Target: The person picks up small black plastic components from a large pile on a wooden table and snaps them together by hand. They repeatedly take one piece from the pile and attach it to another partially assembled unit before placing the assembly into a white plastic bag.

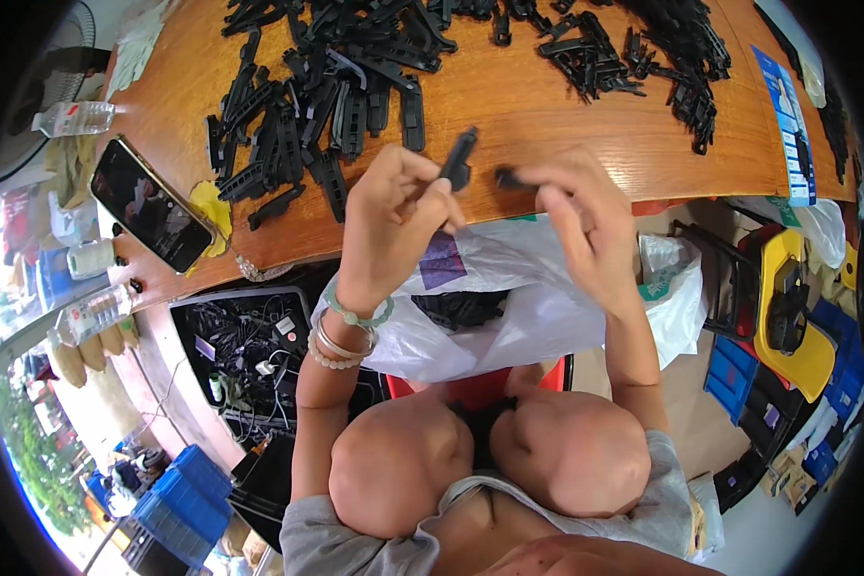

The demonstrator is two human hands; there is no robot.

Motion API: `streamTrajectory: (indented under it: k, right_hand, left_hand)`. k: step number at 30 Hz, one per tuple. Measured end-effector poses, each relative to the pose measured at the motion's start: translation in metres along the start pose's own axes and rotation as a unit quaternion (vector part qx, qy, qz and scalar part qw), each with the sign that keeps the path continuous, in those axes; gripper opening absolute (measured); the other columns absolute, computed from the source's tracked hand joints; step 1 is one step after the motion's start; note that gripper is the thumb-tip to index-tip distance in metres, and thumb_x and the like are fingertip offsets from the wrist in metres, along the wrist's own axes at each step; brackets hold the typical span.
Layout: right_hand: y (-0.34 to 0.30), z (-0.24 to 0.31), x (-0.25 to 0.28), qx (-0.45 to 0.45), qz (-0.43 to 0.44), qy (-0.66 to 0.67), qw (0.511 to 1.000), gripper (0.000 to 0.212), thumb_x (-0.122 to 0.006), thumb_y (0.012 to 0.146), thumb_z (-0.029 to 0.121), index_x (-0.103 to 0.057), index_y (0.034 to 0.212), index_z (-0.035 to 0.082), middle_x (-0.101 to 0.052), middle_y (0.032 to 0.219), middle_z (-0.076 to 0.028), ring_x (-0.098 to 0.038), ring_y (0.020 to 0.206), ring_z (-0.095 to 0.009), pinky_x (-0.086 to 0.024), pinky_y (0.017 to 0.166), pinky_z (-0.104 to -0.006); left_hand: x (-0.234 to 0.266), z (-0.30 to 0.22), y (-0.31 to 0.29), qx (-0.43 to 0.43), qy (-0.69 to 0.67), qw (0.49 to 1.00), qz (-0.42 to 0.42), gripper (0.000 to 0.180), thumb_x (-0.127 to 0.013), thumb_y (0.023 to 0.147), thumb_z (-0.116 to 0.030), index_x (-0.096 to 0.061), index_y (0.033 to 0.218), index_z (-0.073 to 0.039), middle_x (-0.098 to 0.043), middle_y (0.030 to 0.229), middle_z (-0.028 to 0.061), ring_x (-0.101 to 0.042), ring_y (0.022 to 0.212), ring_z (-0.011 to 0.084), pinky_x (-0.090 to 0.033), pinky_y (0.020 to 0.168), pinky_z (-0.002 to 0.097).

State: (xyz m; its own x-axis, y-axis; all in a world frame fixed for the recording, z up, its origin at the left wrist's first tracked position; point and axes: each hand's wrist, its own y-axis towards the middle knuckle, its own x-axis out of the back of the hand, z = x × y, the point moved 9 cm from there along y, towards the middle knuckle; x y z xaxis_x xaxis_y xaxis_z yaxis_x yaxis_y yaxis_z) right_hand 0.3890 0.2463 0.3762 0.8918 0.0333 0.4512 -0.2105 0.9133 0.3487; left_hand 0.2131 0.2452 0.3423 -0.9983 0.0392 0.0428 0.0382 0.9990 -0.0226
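Observation:
My left hand (394, 216) grips a long black plastic part (459, 158) and holds it tilted above the edge of the wooden table (547, 125). My right hand (581, 221) pinches a small black plastic piece (509, 178) just right of that part; the two pieces are close but apart. Bead and bangle bracelets circle my left wrist. Below my hands a white plastic bag (518, 307) lies open on my lap with black parts inside.
Piles of black plastic parts (326, 96) cover the table's far side, with another heap (643, 48) at the right. A smartphone (149, 204) lies at the table's left end near a water bottle (72, 118). A tray of cables (245, 346) sits left of my knees; a yellow chair (787, 307) stands right.

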Motion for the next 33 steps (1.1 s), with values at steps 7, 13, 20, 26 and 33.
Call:
streamTrajectory:
  k: [7,13,20,26,33]
  right_hand:
    - [-0.006,0.011,-0.013,-0.004,0.034,0.169,0.985,0.015,-0.069,0.072,-0.004,-0.065,0.087,-0.001,-0.063,0.075,-0.012,-0.059,0.065,-0.021,-0.045,0.057,-0.0278]
    - [-0.012,0.015,-0.012,0.069,-0.022,0.135,0.988,0.015,-0.07,0.07,-0.005,-0.064,0.084,-0.001,-0.062,0.073,-0.012,-0.06,0.063,-0.022,-0.046,0.056,-0.0287]
    - [-0.007,0.031,-0.007,0.126,-0.03,0.006,0.992,0.026,-0.075,0.067,0.005,-0.064,0.09,-0.001,-0.063,0.082,-0.012,-0.06,0.073,-0.025,-0.048,0.064,-0.0326]
    - [-0.008,0.021,-0.02,0.114,0.045,0.046,0.991,0.032,-0.075,0.066,0.006,-0.062,0.094,-0.003,-0.061,0.083,-0.013,-0.057,0.07,-0.025,-0.044,0.062,-0.0315]
    - [-0.014,0.013,-0.017,0.102,0.004,0.041,0.994,0.03,-0.075,0.066,0.004,-0.063,0.092,-0.002,-0.061,0.077,-0.012,-0.057,0.067,-0.025,-0.044,0.059,-0.031]
  left_hand:
    - [-0.027,0.003,-0.011,0.145,-0.107,0.97,0.164,0.028,-0.047,0.091,-0.004,-0.056,0.114,0.011,-0.062,0.076,0.0095,-0.053,0.053,0.011,-0.042,0.047,0.0221]
    - [-0.029,-0.012,-0.022,0.001,0.067,0.985,0.158,0.033,-0.06,0.088,-0.011,-0.056,0.116,0.005,-0.062,0.068,0.0111,-0.058,0.055,0.0166,-0.047,0.054,0.0274]
    - [-0.023,-0.021,-0.026,-0.08,0.154,0.975,0.143,0.038,-0.069,0.079,-0.009,-0.055,0.113,0.003,-0.063,0.081,0.018,-0.062,0.066,0.033,-0.048,0.058,0.035]
    - [-0.029,-0.038,-0.026,-0.163,0.242,0.945,0.147,0.035,-0.069,0.077,-0.004,-0.059,0.11,0.004,-0.065,0.076,0.0159,-0.065,0.065,0.0266,-0.049,0.059,0.0296]
    - [-0.031,-0.029,-0.024,-0.156,0.185,0.959,0.144,0.032,-0.068,0.079,-0.009,-0.058,0.107,0.0,-0.062,0.082,0.0171,-0.06,0.069,0.0353,-0.047,0.058,0.0366]
